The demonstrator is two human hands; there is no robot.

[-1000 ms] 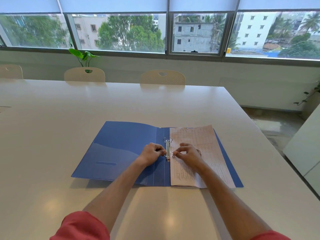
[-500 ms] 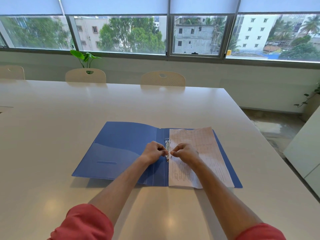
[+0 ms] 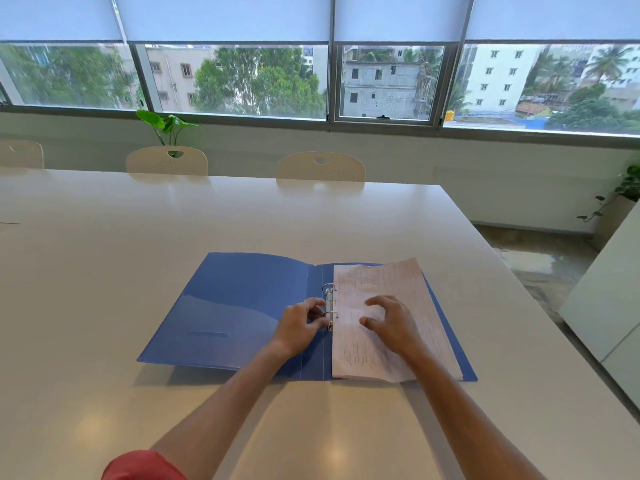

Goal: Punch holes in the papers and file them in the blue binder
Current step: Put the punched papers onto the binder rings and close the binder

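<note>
The blue binder (image 3: 239,306) lies open and flat on the white table (image 3: 104,254). A stack of pinkish printed papers (image 3: 391,282) rests on its right half, against the metal ring mechanism (image 3: 329,294) in the spine. My left hand (image 3: 299,329) pinches the lower ring between fingers and thumb. Over the papers, just right of the rings, my right hand (image 3: 389,323) hovers with its fingers spread and curled, holding nothing. No hole punch is in sight.
Cream chairs (image 3: 320,166) stand along the table's far edge under the windows. A leafy plant (image 3: 166,124) sits behind the middle chair. The table's right edge (image 3: 512,289) drops to the floor, with a white cabinet (image 3: 609,299) beyond it.
My right hand has let go at the rings and moved right, opening over the papers. The left hand stays at the lower ring. The rings now look shut through the papers.
</note>
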